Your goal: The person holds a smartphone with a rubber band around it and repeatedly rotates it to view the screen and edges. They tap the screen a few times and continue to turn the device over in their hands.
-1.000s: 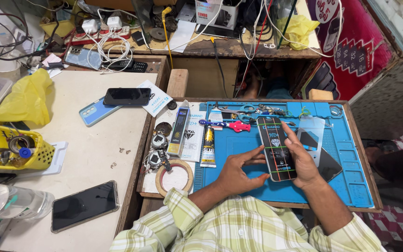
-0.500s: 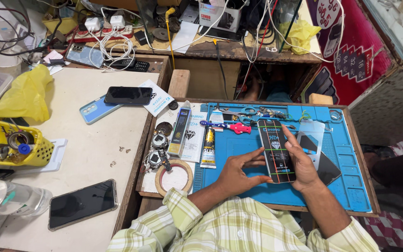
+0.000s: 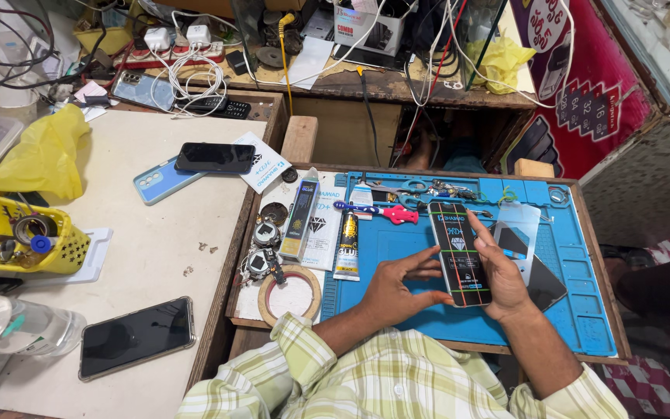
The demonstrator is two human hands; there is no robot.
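A black phone with coloured lines and printed film on its screen lies on the blue work mat. My right hand grips its right edge, thumb along the side. My left hand rests on the mat at the phone's left edge, fingertips touching its side and lower left corner. A clear screen protector sheet lies just right of the phone, over a dark phone.
A glue tube, a toothbrush, a tape roll and small boxes lie left of the mat. Scissors sit at its far edge. On the left table lie three phones, a yellow basket and a bottle.
The phone and both hands stay in nearly the same place; my left fingers have shifted slightly along the phone's left edge. The camera has tilted a little.
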